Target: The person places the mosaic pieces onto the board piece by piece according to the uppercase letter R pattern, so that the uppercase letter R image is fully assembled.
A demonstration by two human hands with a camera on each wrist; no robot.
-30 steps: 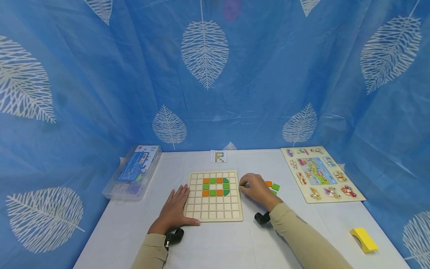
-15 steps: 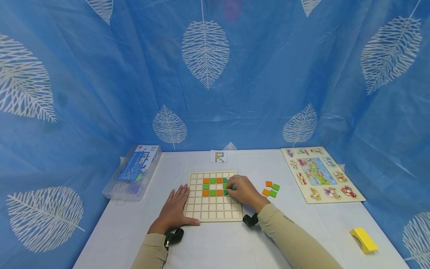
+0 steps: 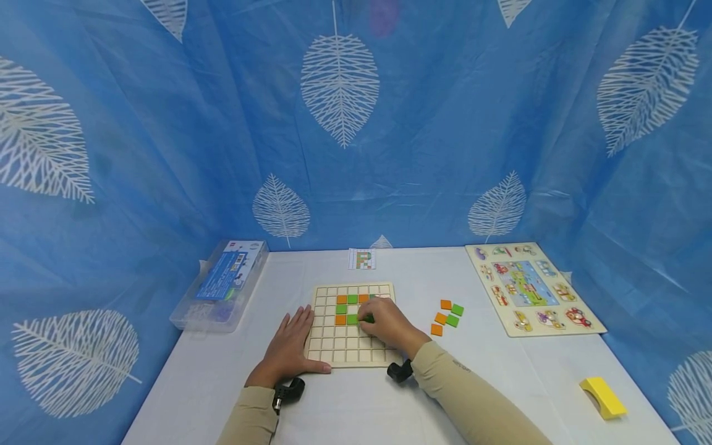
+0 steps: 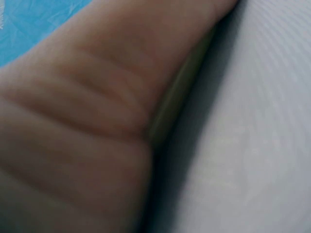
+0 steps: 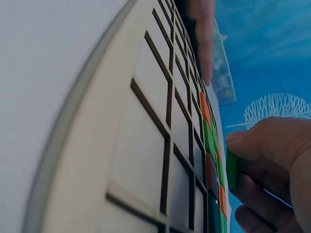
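Observation:
A wooden grid board (image 3: 345, 356) lies on the white table with orange and green tiles set in its upper middle. My left hand (image 3: 290, 346) lies with straight fingers along the board's left side, its thumb at the front edge. Between thumb and fingers, my right hand (image 5: 272, 165) pinches a green tile (image 5: 232, 170) just over the tile pattern. In the head view that right hand (image 3: 387, 322) covers the pattern's right part. An orange tile (image 3: 341, 320) and a green tile (image 3: 352, 299) show on the left part. The left wrist view is mostly blurred hand and cloth.
Several loose orange and green tiles (image 3: 452, 321) lie right of the board. Behind it is a small pattern card (image 3: 362, 259). A clear plastic box (image 3: 206, 315) stands at left, a picture puzzle (image 3: 503, 321) at right. A yellow block (image 3: 603, 398) sits near the right edge.
My right hand has moved left from beside the board to over the tile pattern, carrying the green tile. The loose tiles are now uncovered. My left hand has stayed put.

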